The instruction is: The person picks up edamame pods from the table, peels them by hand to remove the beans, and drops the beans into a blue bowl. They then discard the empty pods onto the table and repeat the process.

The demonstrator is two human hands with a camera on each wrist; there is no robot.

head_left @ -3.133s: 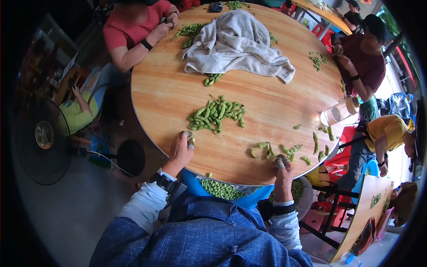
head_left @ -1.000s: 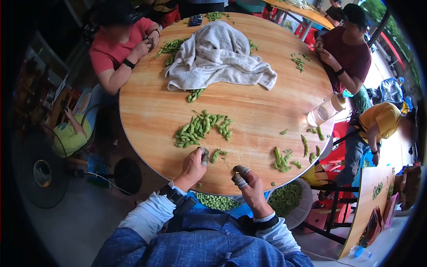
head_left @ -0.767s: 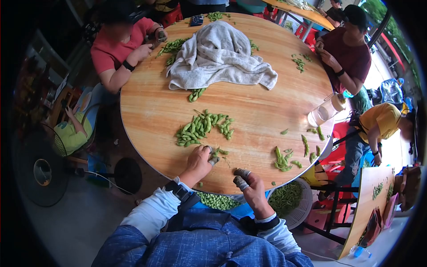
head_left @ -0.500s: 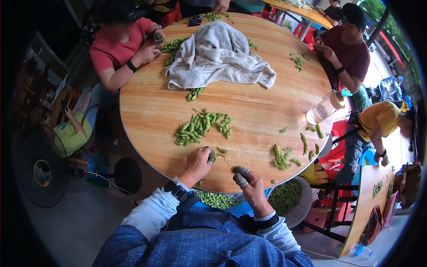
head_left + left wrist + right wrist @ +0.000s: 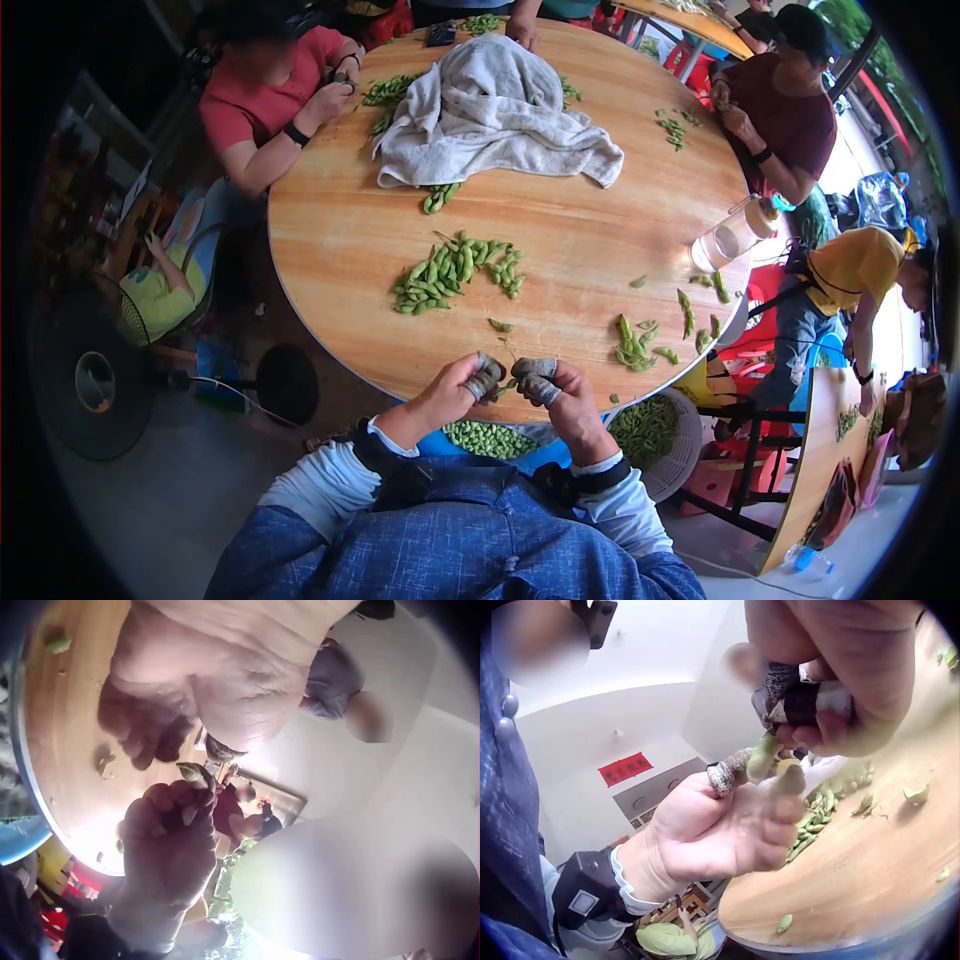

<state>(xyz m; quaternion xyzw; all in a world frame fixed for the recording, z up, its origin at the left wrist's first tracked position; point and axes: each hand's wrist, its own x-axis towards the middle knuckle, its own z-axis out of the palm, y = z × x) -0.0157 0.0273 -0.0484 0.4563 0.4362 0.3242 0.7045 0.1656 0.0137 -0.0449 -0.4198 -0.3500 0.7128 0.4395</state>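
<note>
The pod (image 5: 762,757) is held above the near edge of the table (image 5: 600,260), between the two hands, tilted in the right wrist view with its upper end towards 1 o'clock and its lower towards 7. The right hand (image 5: 572,402) pinches the upper end in wrapped fingertips (image 5: 799,705); the thumb of the left hand (image 5: 452,388) meets the lower part, but whether that hand pinches it too, I cannot tell. The pod should be very light, with a springy rather than stiff skin, perhaps slightly slick; a hard squeeze on a bulge would probably split it. The best hold looks to be a fingertip pinch near one end, leaving the bulges free, and the wraps should add some friction. From the hands in the head view, the heap (image 5: 440,278) of similar pods lies at 11 o'clock, a stray pod (image 5: 501,326) at 12, the tub (image 5: 548,456) at 6 and the basket (image 5: 684,445) at 4.
</note>
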